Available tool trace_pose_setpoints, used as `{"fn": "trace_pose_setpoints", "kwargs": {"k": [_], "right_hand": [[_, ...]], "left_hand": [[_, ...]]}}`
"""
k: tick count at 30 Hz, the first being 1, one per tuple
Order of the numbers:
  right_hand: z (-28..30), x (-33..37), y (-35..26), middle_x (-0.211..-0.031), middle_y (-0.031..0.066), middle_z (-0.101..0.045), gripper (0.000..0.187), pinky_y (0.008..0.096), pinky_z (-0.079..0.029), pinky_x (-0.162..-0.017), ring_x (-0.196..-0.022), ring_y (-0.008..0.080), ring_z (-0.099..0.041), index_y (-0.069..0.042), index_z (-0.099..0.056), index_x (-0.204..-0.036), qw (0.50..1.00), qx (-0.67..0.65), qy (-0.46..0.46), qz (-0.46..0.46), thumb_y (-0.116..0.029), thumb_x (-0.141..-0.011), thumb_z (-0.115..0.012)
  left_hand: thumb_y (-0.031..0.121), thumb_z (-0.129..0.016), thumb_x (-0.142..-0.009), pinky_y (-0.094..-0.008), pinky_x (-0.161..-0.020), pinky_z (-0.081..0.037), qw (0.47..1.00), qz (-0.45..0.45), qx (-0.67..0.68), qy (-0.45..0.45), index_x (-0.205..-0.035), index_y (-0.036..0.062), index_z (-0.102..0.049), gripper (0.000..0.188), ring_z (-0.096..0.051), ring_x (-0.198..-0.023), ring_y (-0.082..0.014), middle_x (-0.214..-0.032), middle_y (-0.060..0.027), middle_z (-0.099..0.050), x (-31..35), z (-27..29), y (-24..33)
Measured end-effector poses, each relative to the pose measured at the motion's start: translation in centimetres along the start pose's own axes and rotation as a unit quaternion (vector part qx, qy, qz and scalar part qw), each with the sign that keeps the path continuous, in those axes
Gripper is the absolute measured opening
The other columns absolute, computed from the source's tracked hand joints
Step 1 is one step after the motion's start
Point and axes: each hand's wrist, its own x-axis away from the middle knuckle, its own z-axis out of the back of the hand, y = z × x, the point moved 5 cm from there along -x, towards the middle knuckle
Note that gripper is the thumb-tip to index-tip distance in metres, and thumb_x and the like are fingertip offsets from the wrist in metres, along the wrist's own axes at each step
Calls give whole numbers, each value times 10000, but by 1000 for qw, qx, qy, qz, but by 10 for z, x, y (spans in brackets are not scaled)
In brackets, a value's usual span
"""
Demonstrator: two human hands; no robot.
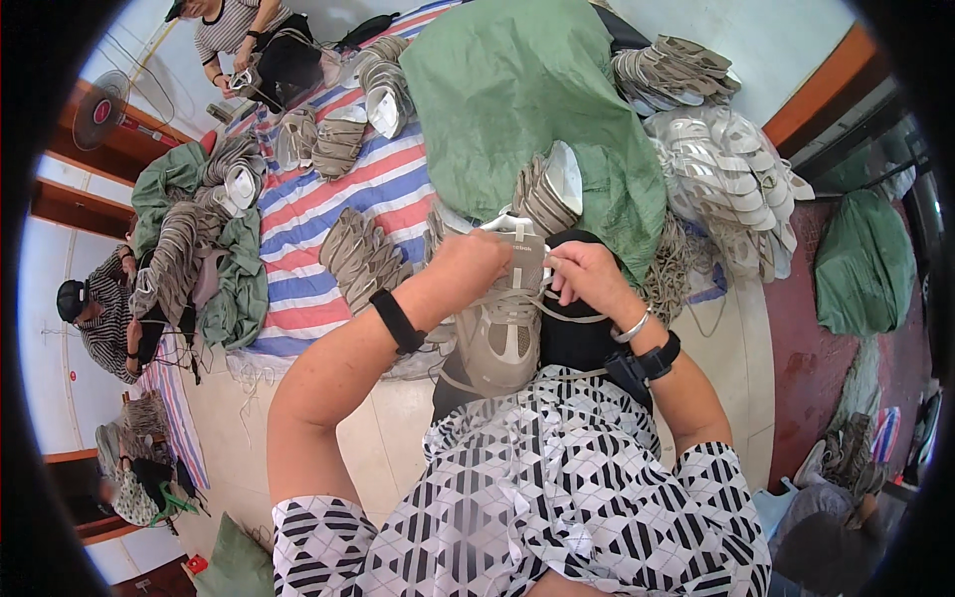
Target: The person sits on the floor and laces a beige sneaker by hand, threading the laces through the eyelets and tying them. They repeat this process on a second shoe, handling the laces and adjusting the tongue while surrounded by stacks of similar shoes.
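Head view: beige shoe upper (494,353) is resting over the lap, toe toward the torso. Left hand (470,263) is curling at the tongue (525,251), grip unclear; right hand (591,279) is pinching the tongue's right edge. Green cloth (517,99) is lying beyond.

Over the wearer's lap, the left-hand grip (476,261) was curled at one side of the tongue of a beige-grey shoe upper (500,343), while the right-hand grip (594,281) pinched at the opposite edge, with loose laces (575,317) trailing below it. Beyond them, a red, white and blue striped sheet (298,235) carried stacked uppers (363,261) beside a large green cover (497,99), and a pale heap of shoe parts (724,184) stood to the right. A person in a striped top (227,38) worked at the upper left, near a round fan (99,111).
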Motion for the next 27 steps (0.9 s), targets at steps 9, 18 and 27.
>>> {"fn": "trace_pose_setpoints", "kwargs": {"k": [9, 18, 27], "right_hand": [[0, 1, 8, -632, 17, -592, 165, 191, -419, -427, -448, 59, -518, 12, -654, -947, 998, 38, -39, 40, -123, -911, -566], [4, 3, 8, -723, 35, -632, 184, 195, -441, -461, -499, 62, -542, 10, -657, -991, 998, -44, -17, 52, -109, -921, -535], [-15, -16, -15, -714, 93, -642, 159, 300, -492, -525, -594, 174, -641, 35, -637, -882, 949, 224, 44, 219, -72, -871, -519]], "left_hand": [[134, -641, -779, -394, -752, -499, 993, 88, 73, -14, -880, 82, -623, 115, -555, -992, -289, -929, -70, -606, 2, -11, 10], [101, -611, -802, -387, -738, -471, 967, 155, 182, 92, -945, 102, -589, 144, -574, -897, -262, -879, -52, -591, 12, -7, 15], [118, -603, -815, -378, -722, -480, 977, 124, 141, 102, -1003, 120, -581, 189, -592, -877, -269, -886, -62, -604, 9, -2, 21]]}}
